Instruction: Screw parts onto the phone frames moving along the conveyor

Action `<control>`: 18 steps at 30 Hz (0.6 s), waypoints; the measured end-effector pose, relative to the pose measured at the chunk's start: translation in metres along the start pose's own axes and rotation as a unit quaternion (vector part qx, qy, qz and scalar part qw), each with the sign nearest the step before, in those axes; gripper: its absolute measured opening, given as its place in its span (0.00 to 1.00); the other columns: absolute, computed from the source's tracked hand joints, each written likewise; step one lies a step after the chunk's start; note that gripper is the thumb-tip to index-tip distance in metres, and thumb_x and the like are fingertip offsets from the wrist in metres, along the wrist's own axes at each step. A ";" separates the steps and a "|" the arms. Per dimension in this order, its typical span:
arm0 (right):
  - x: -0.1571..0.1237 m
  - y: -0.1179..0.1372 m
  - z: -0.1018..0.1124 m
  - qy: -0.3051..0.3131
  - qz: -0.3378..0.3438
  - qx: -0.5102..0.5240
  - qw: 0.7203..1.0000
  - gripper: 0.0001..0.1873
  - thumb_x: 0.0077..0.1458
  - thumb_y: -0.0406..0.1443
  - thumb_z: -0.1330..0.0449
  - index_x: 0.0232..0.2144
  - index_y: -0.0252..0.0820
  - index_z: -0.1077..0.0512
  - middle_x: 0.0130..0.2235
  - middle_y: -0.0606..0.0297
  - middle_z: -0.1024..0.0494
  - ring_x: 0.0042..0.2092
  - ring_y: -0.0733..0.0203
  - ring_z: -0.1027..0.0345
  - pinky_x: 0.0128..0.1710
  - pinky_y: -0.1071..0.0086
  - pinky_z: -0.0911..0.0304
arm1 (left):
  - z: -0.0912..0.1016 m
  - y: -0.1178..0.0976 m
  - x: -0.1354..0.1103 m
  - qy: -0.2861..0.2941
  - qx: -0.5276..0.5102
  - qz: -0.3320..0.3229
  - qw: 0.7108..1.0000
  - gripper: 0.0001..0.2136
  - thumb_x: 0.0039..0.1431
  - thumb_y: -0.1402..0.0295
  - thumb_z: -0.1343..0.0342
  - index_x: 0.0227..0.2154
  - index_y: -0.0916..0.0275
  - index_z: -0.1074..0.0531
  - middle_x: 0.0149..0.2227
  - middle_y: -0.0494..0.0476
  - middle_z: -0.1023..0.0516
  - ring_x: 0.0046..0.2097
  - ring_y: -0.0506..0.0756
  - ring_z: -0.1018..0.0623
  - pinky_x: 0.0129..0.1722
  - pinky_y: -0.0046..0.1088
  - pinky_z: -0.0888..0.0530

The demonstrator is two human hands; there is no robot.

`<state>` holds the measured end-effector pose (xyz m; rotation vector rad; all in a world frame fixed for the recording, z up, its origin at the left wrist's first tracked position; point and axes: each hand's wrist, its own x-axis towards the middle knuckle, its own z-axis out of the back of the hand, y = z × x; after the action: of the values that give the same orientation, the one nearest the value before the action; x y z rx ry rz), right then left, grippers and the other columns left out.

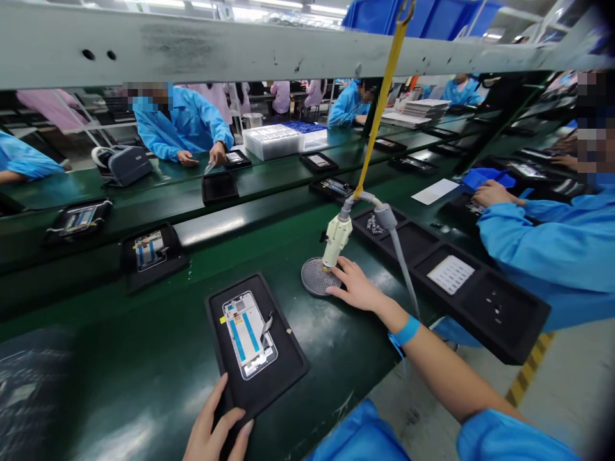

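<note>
The left hand grips the edge of a black tray holding a phone frame; the right hand lies open, apparently empty, beside an electric screwdriver

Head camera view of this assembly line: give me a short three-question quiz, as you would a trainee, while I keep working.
1. True or false: the left hand touches the black foam tray holding the phone housing.
2. What stands on the round mesh pad? A) a steel pot B) a white electric screwdriver C) a phone housing
3. Fill in: the right hand has a ____ band on its wrist.

Key: 1 true; 2 B; 3 blue.
</note>
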<state>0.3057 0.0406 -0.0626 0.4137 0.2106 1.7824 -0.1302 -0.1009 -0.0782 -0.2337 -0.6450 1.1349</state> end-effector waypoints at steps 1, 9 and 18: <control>0.000 0.000 -0.001 -0.008 0.008 0.006 1.000 0.38 0.64 0.56 0.48 0.69 0.45 0.41 0.72 0.48 0.48 0.72 0.38 0.57 0.69 0.38 0.53 | 0.000 0.001 -0.001 0.000 0.005 -0.007 1.000 0.09 0.66 0.58 0.45 0.40 0.52 0.22 0.66 0.56 0.32 0.55 0.63 0.20 0.47 0.36 0.17; 0.008 0.000 -0.003 0.013 -0.010 -0.017 1.000 0.34 0.65 0.56 0.49 0.67 0.50 0.38 0.72 0.52 0.48 0.72 0.35 0.57 0.67 0.34 0.54 | 0.001 0.006 -0.003 0.010 0.036 -0.048 0.998 0.07 0.64 0.61 0.43 0.42 0.53 0.22 0.67 0.58 0.34 0.56 0.62 0.21 0.46 0.33 0.17; -0.012 -0.003 -0.002 0.020 0.006 0.006 1.000 0.32 0.66 0.55 0.50 0.66 0.50 0.36 0.73 0.54 0.52 0.73 0.38 0.59 0.69 0.38 0.53 | -0.002 0.006 -0.006 0.020 0.021 -0.018 0.999 0.08 0.64 0.60 0.43 0.41 0.52 0.21 0.66 0.55 0.32 0.57 0.63 0.21 0.43 0.34 0.16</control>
<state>0.3100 0.0296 -0.0670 0.3890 0.2468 1.8021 -0.1356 -0.1030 -0.0845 -0.2067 -0.5879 1.1056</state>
